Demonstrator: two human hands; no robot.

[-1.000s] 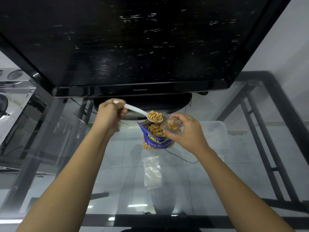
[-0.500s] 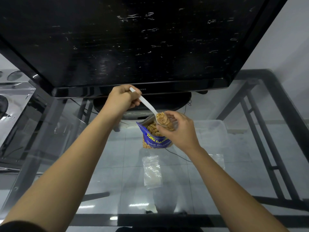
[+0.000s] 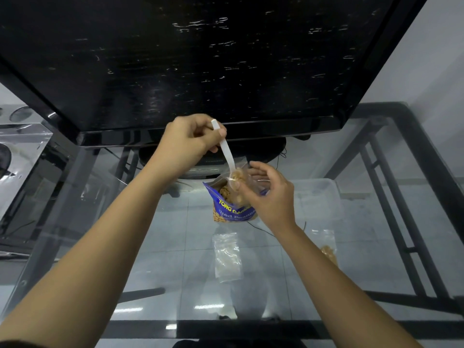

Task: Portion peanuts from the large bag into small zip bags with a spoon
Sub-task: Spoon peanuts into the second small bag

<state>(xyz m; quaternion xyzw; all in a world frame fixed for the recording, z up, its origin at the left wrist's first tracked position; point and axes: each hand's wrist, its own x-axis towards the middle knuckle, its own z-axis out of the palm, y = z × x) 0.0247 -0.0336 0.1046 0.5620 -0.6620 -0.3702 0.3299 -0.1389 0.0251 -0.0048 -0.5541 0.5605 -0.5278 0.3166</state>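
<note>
Glass tabletop (image 3: 163, 247): empty clear small zip bag (image 3: 227, 257) lying flat. Beyond, open blue peanut bag (image 3: 233, 209). Over it, right hand (image 3: 272, 199) pinching clear zip pouch (image 3: 248, 175); left hand (image 3: 189, 144) gripping white plastic spoon (image 3: 227, 154), swung from level to steep, bowl now inside pouch mouth. Scoop likely unloading.

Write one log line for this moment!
left hand grips spoon, bowl in small zip bag | right hand pinches that bag above large bag

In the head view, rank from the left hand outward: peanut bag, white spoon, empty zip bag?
1. White spoon: gripped in the left hand.
2. Peanut bag: just below, to its right.
3. Empty zip bag: flat on the glass table.
</note>
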